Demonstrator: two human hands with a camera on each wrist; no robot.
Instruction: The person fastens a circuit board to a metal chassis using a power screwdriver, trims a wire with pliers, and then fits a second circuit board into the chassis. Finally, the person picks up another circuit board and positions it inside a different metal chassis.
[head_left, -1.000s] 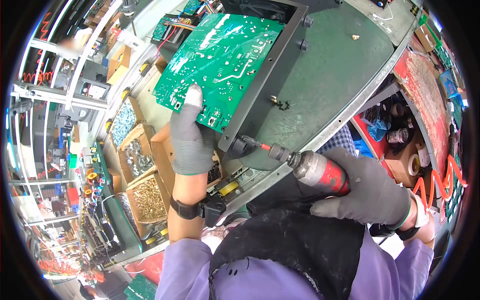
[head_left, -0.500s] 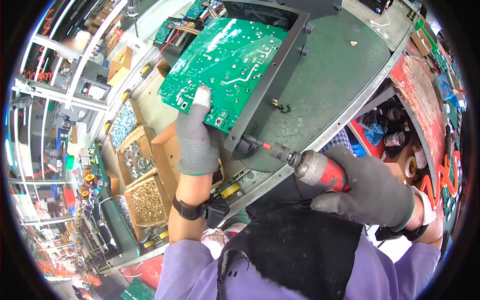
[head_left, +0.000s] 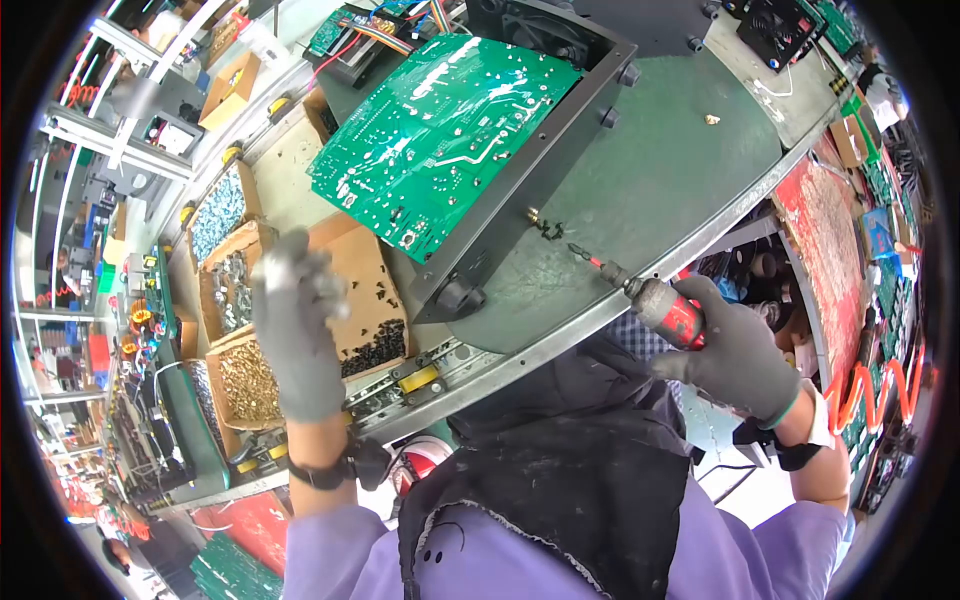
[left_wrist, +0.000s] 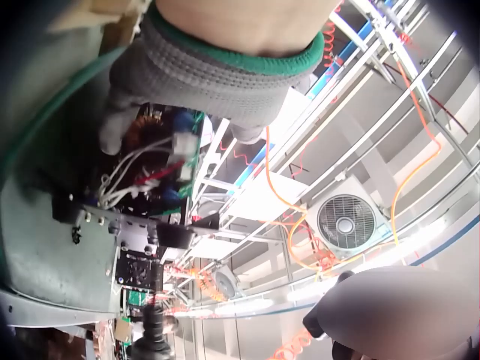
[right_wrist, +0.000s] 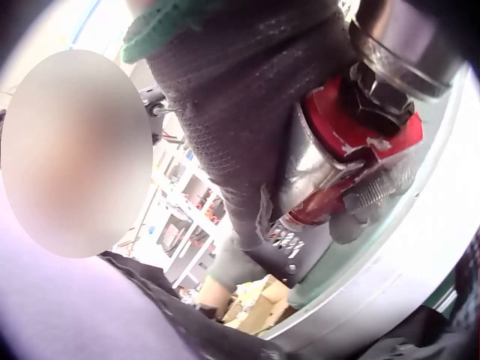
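Observation:
My gloved left hand [head_left: 298, 335], blurred, is over the cardboard screw boxes, apart from the chassis; its fingers [left_wrist: 116, 131] look loose in the left wrist view. My gloved right hand [head_left: 745, 350] grips a red and silver power screwdriver [head_left: 668, 312]. Its bit points at the green mat, to the right of the chassis, touching nothing. A black metal chassis [head_left: 545, 165] with round black feet [head_left: 460, 297] along its side stands on the mat. The green circuit board [head_left: 445, 140] lies in it, solder side up.
Small dark screws [head_left: 550, 230] lie on the mat [head_left: 660, 170] beside the chassis. Cardboard boxes hold black screws [head_left: 375, 345], brass-coloured parts [head_left: 245, 385] and bluish screws [head_left: 215, 218]. A metal rail [head_left: 560, 345] edges the bench. An orange coiled hose [head_left: 875, 400] hangs at the right.
My left hand has let go of the circuit board's corner and moved left over the boxes. My right hand has drawn the screwdriver away from the chassis foot, rightward.

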